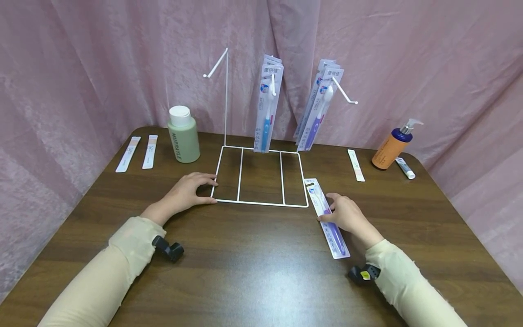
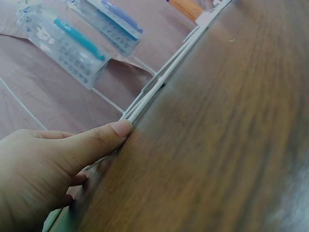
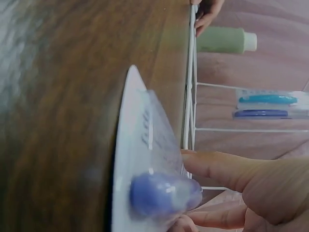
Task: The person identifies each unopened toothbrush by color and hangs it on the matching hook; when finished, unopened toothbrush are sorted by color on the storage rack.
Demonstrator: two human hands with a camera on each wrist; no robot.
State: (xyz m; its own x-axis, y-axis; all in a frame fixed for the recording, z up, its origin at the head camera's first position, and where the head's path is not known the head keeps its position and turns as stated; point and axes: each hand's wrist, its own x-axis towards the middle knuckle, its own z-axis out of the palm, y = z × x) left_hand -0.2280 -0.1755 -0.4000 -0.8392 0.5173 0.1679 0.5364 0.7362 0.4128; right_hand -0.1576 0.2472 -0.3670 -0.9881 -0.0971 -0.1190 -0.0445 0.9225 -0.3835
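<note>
A white wire display rack stands on the table with hooks at its top. My left hand holds its front left corner, the thumb at the front bar and the fingers over the side bar. My right hand grips a packaged purple toothbrush by its edges, just right of the rack; in the right wrist view the toothbrush package is seen from its lower end. Packaged blue toothbrushes hang on the middle hook, packaged purple toothbrushes on the right hook. The left hook is bare.
A green bottle with a white cap stands left of the rack. Two paper sachets lie beyond it. To the right are another sachet, an orange pump bottle and a small tube. Pink curtain hangs behind.
</note>
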